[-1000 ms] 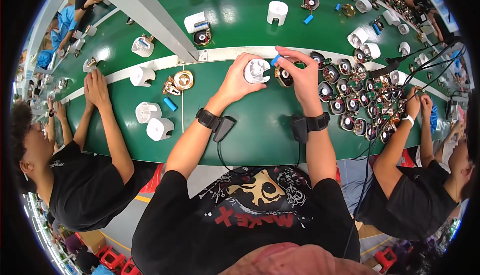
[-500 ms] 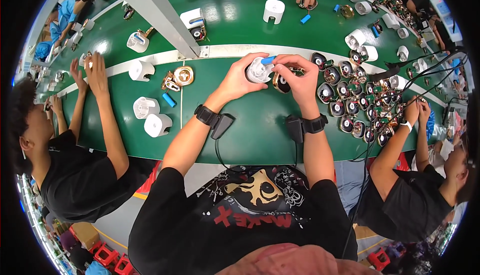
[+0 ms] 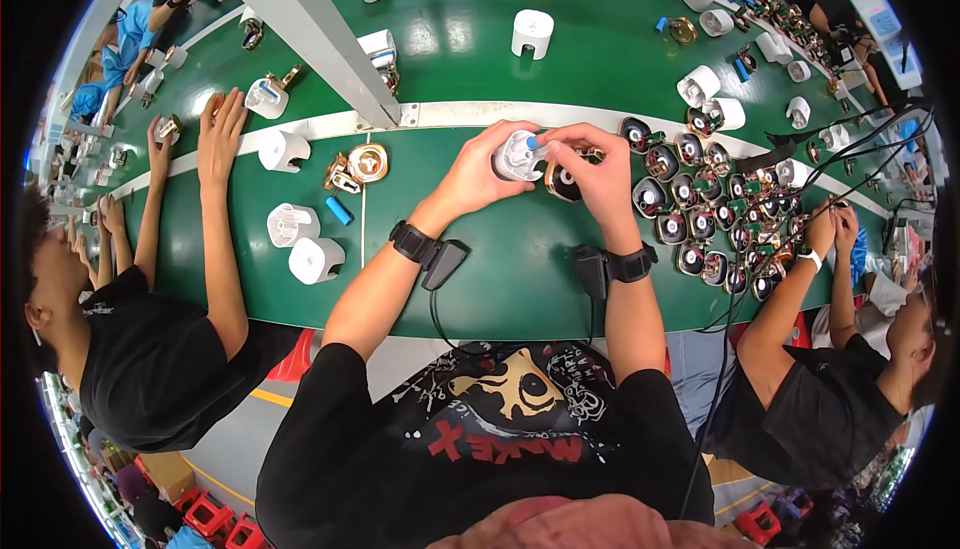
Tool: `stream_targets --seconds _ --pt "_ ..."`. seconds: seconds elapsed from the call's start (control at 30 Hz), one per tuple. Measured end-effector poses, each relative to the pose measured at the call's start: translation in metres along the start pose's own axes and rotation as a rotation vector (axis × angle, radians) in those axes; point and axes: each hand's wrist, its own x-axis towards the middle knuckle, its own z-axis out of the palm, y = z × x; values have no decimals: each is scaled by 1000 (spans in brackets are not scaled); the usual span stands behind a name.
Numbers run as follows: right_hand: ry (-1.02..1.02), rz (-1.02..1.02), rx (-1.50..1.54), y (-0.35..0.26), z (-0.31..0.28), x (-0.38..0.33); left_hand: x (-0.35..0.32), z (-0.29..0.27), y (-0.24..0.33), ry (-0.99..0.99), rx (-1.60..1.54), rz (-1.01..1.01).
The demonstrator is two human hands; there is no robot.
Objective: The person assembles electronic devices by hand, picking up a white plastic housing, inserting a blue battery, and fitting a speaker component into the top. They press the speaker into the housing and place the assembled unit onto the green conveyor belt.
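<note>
My left hand (image 3: 483,167) is wrapped around a white ribbed plastic housing (image 3: 512,163), its hollow side turned up. In my right hand (image 3: 592,164) a blue cylindrical battery (image 3: 534,143) is pinched between the fingers, its lower end at the mouth of the housing. Just under the right fingers is a round speaker unit (image 3: 563,182) with a gold rim. The hand covers part of it, so I cannot tell whether it is held or lies on the green table (image 3: 480,269).
Many speaker units (image 3: 688,187) crowd the table to the right. Left of me are white housings (image 3: 316,260), another blue battery (image 3: 339,211) and a gold-rimmed speaker (image 3: 368,162). A metal post (image 3: 320,39) rises beyond. Co-workers' hands (image 3: 220,139) work on both sides; black cables (image 3: 740,279) hang at right.
The blue battery has moved slightly down and left against the housing and stands steeper. Parts beyond the white rail have shifted left. The hand at the far side has gone from view.
</note>
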Motion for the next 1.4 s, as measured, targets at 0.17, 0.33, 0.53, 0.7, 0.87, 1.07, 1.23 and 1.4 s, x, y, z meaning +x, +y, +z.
stream_targets --seconds 0.17,0.33,0.53,0.7,0.87,1.07,1.23,1.4 --pt "-4 60 27 -3 -7 3 4 -1 3 -37 13 -17" --pt "6 2 -54 0 1 1 5 -4 -1 -94 -97 -57" --pt "-9 33 -80 1 -2 1 5 -6 1 -174 -127 -127" --pt "-16 41 -129 -5 2 -2 5 -6 -3 -187 -165 -126" --pt "-15 67 -214 6 4 1 5 -5 0 -178 -139 -99" --pt "-12 100 -129 7 8 -1 5 -7 -3 -191 -82 -95" --pt "193 116 -357 0 11 -5 4 -3 4 -195 -7 -124" --pt "73 247 -671 -11 -3 -4 -4 2 4 -111 112 51"
